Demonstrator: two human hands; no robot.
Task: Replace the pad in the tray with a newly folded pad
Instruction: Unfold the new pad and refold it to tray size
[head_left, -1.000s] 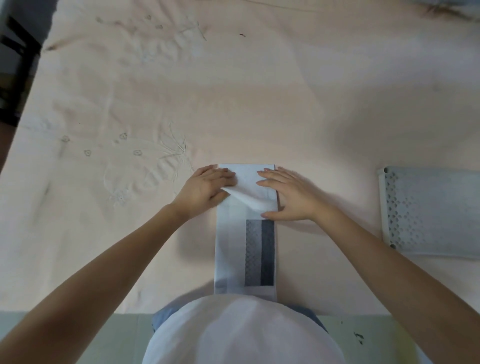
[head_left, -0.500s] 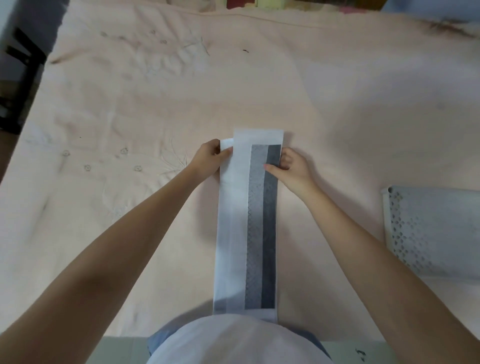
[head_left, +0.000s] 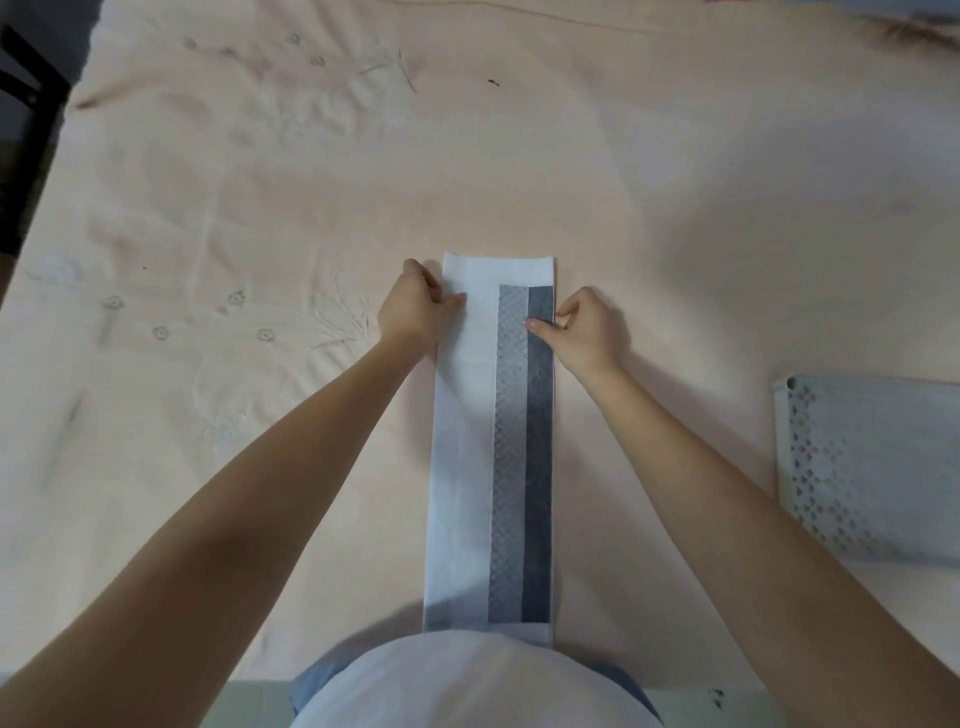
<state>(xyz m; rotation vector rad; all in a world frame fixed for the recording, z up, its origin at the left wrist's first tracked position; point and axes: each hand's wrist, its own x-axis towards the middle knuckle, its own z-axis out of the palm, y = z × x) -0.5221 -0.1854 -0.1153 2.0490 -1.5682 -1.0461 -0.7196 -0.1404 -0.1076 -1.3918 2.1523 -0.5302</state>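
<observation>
**Pad laid out long, ready for unfolding**

The pad (head_left: 462, 441) lies at six o'clock on the cloth (head_left: 519, 171); left hand (head_left: 415, 312) and right hand (head_left: 587, 327) pinch its far edges. Tray (head_left: 872, 467) waits at three o'clock. Next, likely, opening it sideways evenly.

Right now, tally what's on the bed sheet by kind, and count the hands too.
Pads: 1, the long white and grey pad laid out flat.
Trays: 1, the perforated grey tray at the right edge.
Hands: 2, the left hand and right hand, each pinching a side of the pad near its far end.
Total: 4
</observation>
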